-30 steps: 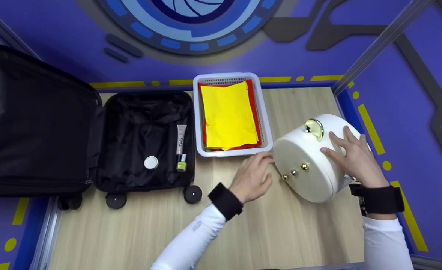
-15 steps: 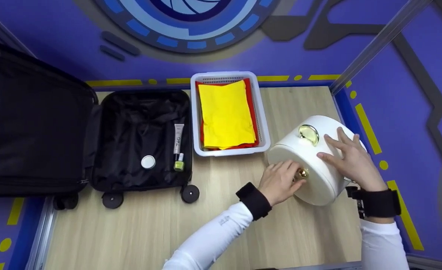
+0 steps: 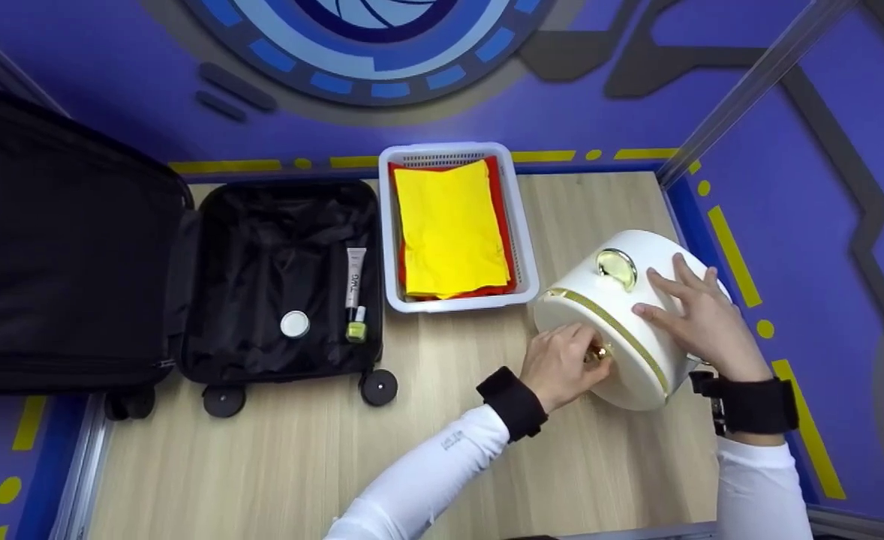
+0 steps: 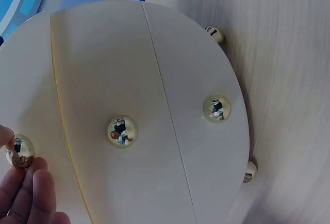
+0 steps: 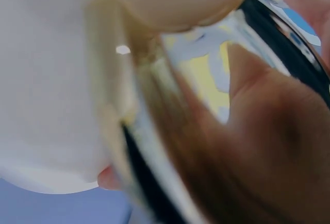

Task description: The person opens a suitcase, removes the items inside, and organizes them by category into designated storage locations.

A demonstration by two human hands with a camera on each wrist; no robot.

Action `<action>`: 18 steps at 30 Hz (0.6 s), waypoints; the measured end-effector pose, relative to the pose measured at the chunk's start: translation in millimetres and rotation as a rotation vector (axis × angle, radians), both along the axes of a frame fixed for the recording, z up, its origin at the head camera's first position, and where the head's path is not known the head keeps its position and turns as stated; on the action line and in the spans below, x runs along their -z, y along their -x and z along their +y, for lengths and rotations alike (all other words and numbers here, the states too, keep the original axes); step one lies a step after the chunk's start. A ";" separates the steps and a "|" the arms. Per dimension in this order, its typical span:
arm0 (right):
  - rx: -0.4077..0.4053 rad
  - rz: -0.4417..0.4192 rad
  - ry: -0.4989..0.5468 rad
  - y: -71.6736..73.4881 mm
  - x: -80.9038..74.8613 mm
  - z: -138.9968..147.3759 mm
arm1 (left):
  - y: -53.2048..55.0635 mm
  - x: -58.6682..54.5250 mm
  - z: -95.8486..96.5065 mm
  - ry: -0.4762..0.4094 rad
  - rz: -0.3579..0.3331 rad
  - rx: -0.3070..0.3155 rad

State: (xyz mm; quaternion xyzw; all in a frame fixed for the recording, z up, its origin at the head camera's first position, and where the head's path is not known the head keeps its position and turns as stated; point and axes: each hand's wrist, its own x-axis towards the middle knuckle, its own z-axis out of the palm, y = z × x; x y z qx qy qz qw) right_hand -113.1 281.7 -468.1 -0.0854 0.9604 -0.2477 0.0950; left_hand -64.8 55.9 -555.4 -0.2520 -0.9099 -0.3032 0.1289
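A white rounded cabinet (image 3: pixel 614 304) with gold knobs lies at the right of the table. My left hand (image 3: pixel 562 364) pinches a gold knob (image 4: pixel 20 149) on its uppermost drawer between thumb and fingers. That drawer stands slightly out, and a gold strip (image 3: pixel 603 313) shows along its top edge. Two more knobs, a middle one (image 4: pixel 122 131) and a lower one (image 4: pixel 216 109), sit on the drawers below, which are flush. My right hand (image 3: pixel 701 319) rests on the cabinet's top with fingers spread. A gold ring handle (image 3: pixel 617 270) stands on that top beside its fingertips.
A white basket (image 3: pixel 404 306) holds a yellow cloth (image 3: pixel 453 232) over red cloth. Left of it lies an open black suitcase (image 3: pixel 262 232) with a tube (image 3: pixel 354 274), a small green-yellow bottle (image 3: pixel 356 328) and a round white tin (image 3: pixel 295 324) inside. Blue-purple walls border the table.
My left hand has moved right from beside the cabinet onto the knob. The top drawer has come out slightly, baring the gold strip. My right hand has stayed on the cabinet.
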 end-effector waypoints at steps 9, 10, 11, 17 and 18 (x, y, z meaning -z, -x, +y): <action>-0.013 0.003 0.014 0.6 -1.8 -0.8 | -22.7 1.7 -34.4 -0.036 0.026 0.056; -0.011 -0.001 0.014 0.8 -1.7 -0.9 | -25.8 1.9 -37.8 -0.042 0.030 0.061; -0.011 -0.002 0.012 1.1 -1.7 -1.0 | -29.0 1.9 -41.1 -0.048 0.033 0.066; -0.002 -0.020 0.025 1.3 -1.2 -0.9 | -44.5 1.8 -55.9 -0.070 0.055 0.083; 0.000 -0.025 0.028 1.1 -1.1 -1.0 | -46.4 2.1 -57.4 -0.068 0.058 0.081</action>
